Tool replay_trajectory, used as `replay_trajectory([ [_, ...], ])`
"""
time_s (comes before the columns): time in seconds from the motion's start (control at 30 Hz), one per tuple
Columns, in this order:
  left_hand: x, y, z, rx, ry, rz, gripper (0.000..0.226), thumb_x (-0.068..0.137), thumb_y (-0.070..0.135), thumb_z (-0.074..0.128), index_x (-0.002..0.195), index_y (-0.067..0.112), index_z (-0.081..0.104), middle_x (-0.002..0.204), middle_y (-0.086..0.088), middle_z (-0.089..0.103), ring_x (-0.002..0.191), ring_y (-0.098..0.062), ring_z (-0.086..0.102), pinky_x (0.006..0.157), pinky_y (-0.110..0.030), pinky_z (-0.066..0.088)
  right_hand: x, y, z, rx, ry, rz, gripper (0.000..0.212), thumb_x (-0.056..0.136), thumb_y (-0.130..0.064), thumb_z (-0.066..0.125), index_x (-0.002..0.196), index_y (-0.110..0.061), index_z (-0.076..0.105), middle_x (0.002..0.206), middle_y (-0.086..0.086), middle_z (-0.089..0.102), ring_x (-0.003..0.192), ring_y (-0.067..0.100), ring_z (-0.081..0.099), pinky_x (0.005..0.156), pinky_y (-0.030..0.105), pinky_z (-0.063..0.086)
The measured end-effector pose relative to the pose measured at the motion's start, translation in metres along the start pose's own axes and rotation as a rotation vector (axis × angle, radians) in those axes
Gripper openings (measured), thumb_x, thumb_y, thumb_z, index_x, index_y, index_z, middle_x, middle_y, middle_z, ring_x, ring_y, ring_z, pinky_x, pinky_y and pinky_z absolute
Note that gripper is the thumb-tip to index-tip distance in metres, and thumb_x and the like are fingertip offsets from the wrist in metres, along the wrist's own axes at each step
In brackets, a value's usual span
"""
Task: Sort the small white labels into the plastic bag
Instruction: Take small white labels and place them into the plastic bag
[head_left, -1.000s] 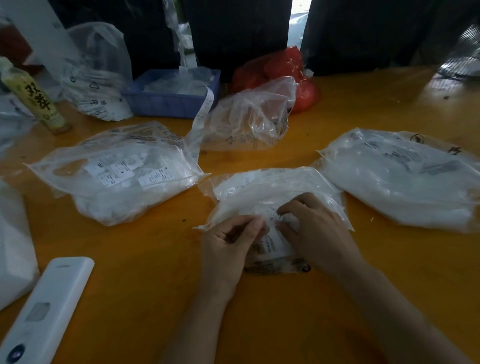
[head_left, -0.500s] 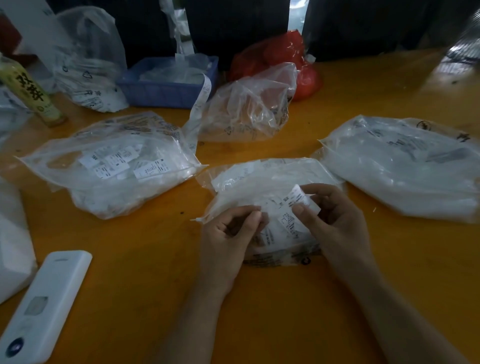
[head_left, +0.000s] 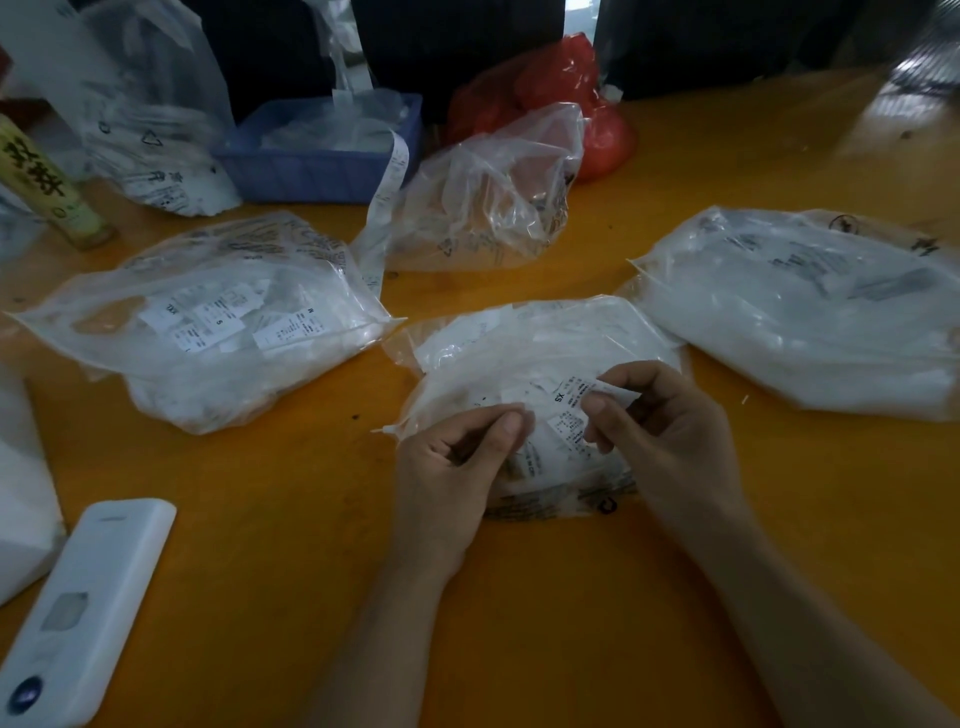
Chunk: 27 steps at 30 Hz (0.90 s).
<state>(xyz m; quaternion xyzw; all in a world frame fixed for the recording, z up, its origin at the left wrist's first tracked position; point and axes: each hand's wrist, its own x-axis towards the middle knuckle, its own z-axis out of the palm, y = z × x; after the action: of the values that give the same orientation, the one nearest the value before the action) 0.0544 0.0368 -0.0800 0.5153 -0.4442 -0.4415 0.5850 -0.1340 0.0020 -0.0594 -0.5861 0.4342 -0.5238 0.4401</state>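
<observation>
While unchanged, right hand (head_left: 670, 441) pinches label (head_left: 576, 395).

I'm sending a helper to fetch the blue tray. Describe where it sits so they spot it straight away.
On the orange table, look to the far edge, left of centre. The blue plastic tray stands between an upright clear printed bag on its left and a red bag on its right. It is the only rigid blue container, and a long white label strip hangs over its right corner.

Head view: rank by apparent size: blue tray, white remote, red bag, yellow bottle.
1. white remote, though nearness inflates it
2. blue tray and red bag: alike, both partly hidden, unranked
3. yellow bottle
</observation>
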Motion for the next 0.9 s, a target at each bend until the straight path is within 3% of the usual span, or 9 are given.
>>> replay_trajectory([
  [0.2,0.0002,0.0002,-0.0006,0.051,-0.004,0.018,0.029,0.087,0.053,0.078,0.108,0.034,0.083,0.104,0.007,0.082,0.103,-0.013,0.078,0.085,-0.023,0.062,0.0006,0.0029,0.0006,-0.027,0.002,-0.024,0.009,0.090,-0.014,0.073,0.098,-0.016,0.070,0.081,0.002,0.073,0.069,0.013,0.070,0.064,0.018,0.055],
  [0.4,0.0003,-0.0010,-0.0009,0.066,-0.018,0.013,0.031,0.084,0.057,0.079,0.108,0.037,0.083,0.106,0.007,0.082,0.106,-0.015,0.078,0.087,-0.035,0.065,0.0004,0.0035,0.0026,-0.088,0.015,-0.009,0.009,0.089,-0.018,0.073,0.097,-0.022,0.070,0.083,-0.005,0.074,0.073,0.013,0.071,0.065,0.014,0.053],
  [0.57,0.0001,-0.0011,-0.0010,0.096,-0.039,0.034,0.023,0.089,0.045,0.078,0.109,0.035,0.083,0.105,0.008,0.082,0.101,-0.014,0.079,0.084,-0.026,0.064,0.0009,0.0048,0.0036,-0.143,0.015,-0.015,0.012,0.090,-0.017,0.074,0.097,-0.026,0.070,0.086,-0.012,0.073,0.078,0.011,0.070,0.068,0.014,0.053],
  [0.77,-0.0001,0.0025,0.0018,0.200,-0.042,0.072,0.021,0.086,0.051,0.074,0.106,0.048,0.080,0.102,0.020,0.080,0.098,-0.002,0.076,0.080,-0.018,0.061,-0.0006,0.0071,0.0045,-0.228,-0.016,-0.039,0.016,0.091,-0.017,0.075,0.097,-0.032,0.070,0.092,-0.018,0.072,0.085,0.010,0.070,0.073,0.018,0.054],
  [0.9,-0.0012,0.0035,0.0027,0.181,0.003,0.088,0.020,0.084,0.049,0.074,0.100,0.042,0.083,0.096,0.022,0.080,0.090,0.004,0.075,0.074,-0.008,0.056,-0.0003,0.0065,0.0037,-0.299,-0.042,-0.070,0.017,0.090,-0.018,0.074,0.098,-0.033,0.071,0.093,-0.021,0.071,0.090,0.005,0.069,0.077,0.017,0.054],
])
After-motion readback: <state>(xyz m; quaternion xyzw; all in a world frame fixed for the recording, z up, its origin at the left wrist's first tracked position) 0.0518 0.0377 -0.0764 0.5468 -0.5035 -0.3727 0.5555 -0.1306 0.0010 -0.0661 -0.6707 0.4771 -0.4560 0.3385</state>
